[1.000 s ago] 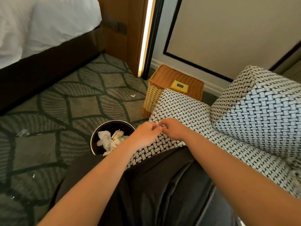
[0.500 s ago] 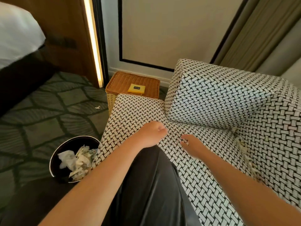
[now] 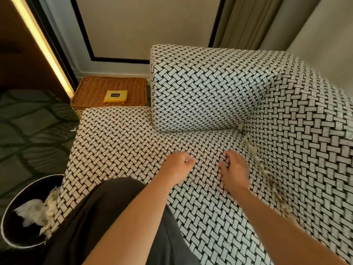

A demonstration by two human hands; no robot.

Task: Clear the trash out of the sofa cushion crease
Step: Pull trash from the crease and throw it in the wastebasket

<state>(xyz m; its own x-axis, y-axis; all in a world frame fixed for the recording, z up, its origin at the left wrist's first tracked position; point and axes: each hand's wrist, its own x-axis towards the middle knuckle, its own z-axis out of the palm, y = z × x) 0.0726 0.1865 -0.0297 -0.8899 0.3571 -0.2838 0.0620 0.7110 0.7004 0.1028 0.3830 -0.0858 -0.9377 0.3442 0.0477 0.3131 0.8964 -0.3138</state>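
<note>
Pale shredded paper trash [image 3: 254,150] lies strung along the crease between the woven black-and-white seat cushion [image 3: 118,146] and the sofa back [image 3: 305,150]. My right hand [image 3: 235,170] rests on the seat with relaxed fingers, a short way left of the trash and not touching it. My left hand [image 3: 177,165] hovers over the seat beside it, fingers curled into a fist with nothing visible in it. A black round bin [image 3: 9,234] holding crumpled paper stands on the floor at lower left.
The sofa armrest block [image 3: 200,88] stands behind the seat. A wicker basket [image 3: 91,94] with a yellow card [image 3: 114,96] on it sits against the wall. Patterned green carpet [image 3: 28,134] lies to the left. My dark-clothed leg [image 3: 107,217] is at the seat's front edge.
The view has swung right from the bin to the sofa back. My hands have parted, and the right hand has moved right along the seat toward the crease.
</note>
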